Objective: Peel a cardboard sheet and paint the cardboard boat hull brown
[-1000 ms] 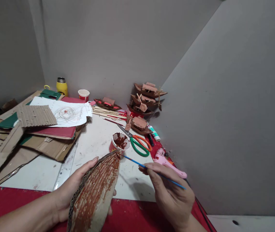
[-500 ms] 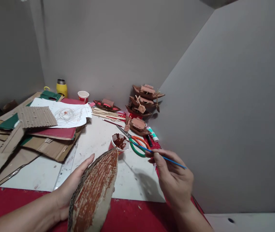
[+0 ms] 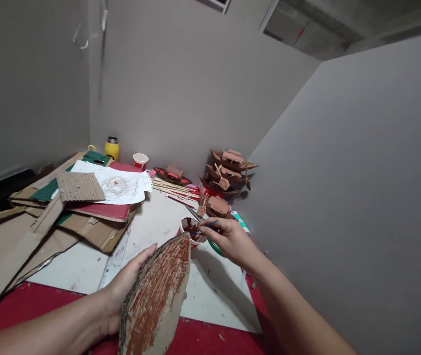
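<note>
My left hand (image 3: 127, 286) grips a leaf-shaped cardboard piece (image 3: 158, 296) along its left edge, fingers hidden behind it. Reddish-brown paint streaks cover much of the piece, and a bare tan strip runs down its right side. In my right hand (image 3: 228, 241) is a thin blue paintbrush (image 3: 210, 226), pinched between thumb and fingers. Its tip reaches into a paper cup (image 3: 185, 225) with brown paint inside, just beyond the cardboard's pointed end. Scissors with a green handle (image 3: 215, 248) lie partly hidden behind my right hand.
Brown model boats (image 3: 228, 170) are stacked at the back right, with another boat (image 3: 173, 175) nearby. Thin wooden sticks (image 3: 173, 187) lie beside them. Cardboard sheets (image 3: 95, 229) and a drawing (image 3: 132, 190) pile up on the left. Behind stand a yellow bottle (image 3: 111, 149) and another cup (image 3: 140, 160).
My right hand has moved left and forward, bringing the brush to the paint cup. The view has tilted up and shifted left. My left hand still holds the cardboard piece.
</note>
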Tool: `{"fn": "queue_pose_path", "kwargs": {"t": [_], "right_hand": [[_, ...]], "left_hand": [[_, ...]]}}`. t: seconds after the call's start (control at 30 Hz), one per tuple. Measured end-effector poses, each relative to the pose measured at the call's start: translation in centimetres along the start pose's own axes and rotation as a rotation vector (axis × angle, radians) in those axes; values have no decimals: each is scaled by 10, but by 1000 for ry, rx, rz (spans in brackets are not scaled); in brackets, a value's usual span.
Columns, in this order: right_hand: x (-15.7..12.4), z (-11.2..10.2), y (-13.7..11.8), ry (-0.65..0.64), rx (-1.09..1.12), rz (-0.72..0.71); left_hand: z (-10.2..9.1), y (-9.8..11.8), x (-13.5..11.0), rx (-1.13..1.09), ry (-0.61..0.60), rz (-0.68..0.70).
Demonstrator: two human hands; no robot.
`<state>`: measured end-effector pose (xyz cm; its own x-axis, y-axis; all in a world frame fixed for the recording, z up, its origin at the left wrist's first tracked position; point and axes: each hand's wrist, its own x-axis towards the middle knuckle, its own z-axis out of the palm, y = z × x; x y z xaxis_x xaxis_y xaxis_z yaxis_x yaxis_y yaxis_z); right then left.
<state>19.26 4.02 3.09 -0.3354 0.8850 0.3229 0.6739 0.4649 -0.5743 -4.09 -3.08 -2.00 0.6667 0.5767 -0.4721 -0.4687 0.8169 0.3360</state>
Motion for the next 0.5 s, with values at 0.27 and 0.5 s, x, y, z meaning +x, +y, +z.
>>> {"fn": "queue_pose_path", "kwargs": {"t": [0.27, 0.5], "right_hand": [[-24, -12, 10, 238, 24, 108], [-49, -18, -5, 643, 346, 237]], "left_hand": [[6, 1, -5, 31, 76, -30], [6, -1, -7, 75, -19, -81]]}}
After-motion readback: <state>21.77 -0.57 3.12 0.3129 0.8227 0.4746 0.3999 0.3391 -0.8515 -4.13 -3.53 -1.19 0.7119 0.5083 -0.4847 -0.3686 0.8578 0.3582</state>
